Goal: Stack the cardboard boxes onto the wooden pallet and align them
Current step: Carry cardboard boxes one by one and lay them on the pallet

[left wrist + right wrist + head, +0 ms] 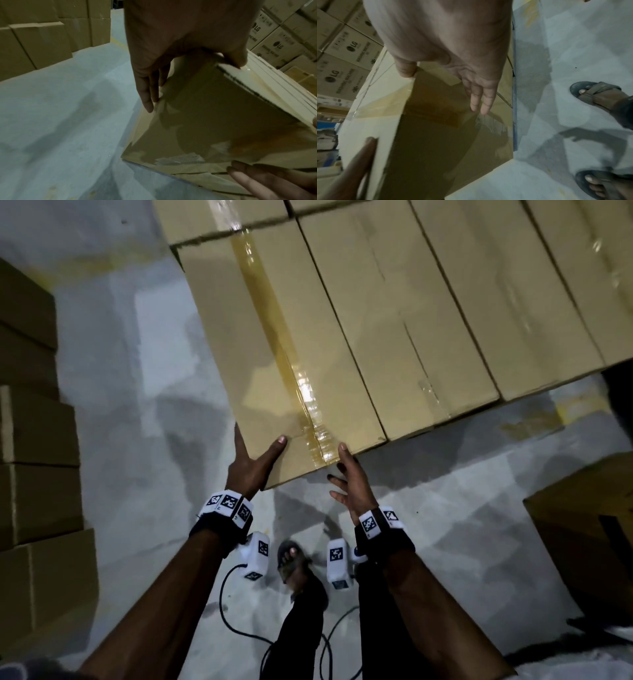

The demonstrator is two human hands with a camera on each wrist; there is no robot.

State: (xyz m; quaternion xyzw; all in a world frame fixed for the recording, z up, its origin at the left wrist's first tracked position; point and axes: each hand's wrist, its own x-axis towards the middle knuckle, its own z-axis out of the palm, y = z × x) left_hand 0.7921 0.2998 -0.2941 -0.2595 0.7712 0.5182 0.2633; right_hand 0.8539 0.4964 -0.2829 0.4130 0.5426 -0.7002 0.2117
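Box [274, 337]: laid lengthwise away — near end faced.
Left hand [251, 465]: fingers [145, 94] straight, corner pressed.
Right hand [352, 484]: fingers [476, 100] splayed, nothing gripped.

Head view: high, steeply down on the taped box [274, 354] and floor [137, 405]; wrist views: very close, along left hand [171, 40] and right hand [445, 40]; all share the box's near end

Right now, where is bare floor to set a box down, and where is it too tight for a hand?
Widest bare floor lies between the taped box and the stacked boxes at the left edge. A smaller strip runs between the row's near ends and the dark box at right. Tight: taped box against its neighbour box; cables and a foot under the arms.
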